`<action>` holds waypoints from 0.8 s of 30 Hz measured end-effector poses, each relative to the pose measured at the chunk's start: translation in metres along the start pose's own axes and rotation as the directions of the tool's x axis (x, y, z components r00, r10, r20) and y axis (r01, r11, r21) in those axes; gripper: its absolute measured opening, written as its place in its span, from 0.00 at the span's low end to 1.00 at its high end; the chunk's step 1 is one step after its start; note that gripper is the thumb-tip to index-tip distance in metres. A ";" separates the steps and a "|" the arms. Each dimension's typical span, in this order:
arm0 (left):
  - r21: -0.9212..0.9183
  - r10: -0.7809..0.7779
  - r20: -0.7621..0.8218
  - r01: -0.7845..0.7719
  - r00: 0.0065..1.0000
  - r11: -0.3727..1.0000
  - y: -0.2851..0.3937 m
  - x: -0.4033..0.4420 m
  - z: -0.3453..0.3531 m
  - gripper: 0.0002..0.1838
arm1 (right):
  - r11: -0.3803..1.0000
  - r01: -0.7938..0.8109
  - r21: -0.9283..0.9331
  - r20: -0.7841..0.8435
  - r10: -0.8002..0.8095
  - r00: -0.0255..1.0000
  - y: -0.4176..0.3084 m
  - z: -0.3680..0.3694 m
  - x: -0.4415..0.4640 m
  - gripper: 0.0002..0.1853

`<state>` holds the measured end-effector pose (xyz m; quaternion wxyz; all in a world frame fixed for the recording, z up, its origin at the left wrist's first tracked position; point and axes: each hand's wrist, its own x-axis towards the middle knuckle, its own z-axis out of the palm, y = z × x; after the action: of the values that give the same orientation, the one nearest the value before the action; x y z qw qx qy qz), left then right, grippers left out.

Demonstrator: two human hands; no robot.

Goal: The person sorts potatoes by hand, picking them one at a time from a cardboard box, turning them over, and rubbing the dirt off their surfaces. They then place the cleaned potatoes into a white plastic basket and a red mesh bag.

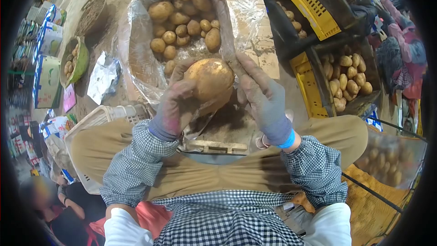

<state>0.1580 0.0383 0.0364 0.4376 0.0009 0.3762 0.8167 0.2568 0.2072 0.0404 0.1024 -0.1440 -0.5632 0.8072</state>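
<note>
A large soil-smeared potato (210,79) is held up in front of me over the near end of a plastic-lined box (241,11). My left hand (175,102), in a dirty grey glove, is closed round its left side. My right hand (264,98), gloved the same way with a blue band at the wrist, has its fingers against the potato's right edge. Its inner fingertips are partly hidden. Behind the potato, several smaller potatoes (181,30) lie in the box.
Yellow-and-black crates (312,84) stand at the right, one with several potatoes (348,79). At the left are a green bowl (81,61), a brown basin (93,16), crumpled plastic (104,77) and a white crate (98,117). Another person (75,207) is at lower left.
</note>
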 end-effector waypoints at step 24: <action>-0.204 -0.110 -0.037 0.101 0.993 0.974 -0.015 0.000 -0.022 0.25 | 0.622 0.436 -0.650 0.211 -0.403 0.890 0.025 0.002 0.001 0.17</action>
<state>0.1614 0.0300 0.0113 0.4691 -0.0829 0.3014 0.8260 0.2555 0.1971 0.0175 0.2150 -0.0182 -0.8390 0.4996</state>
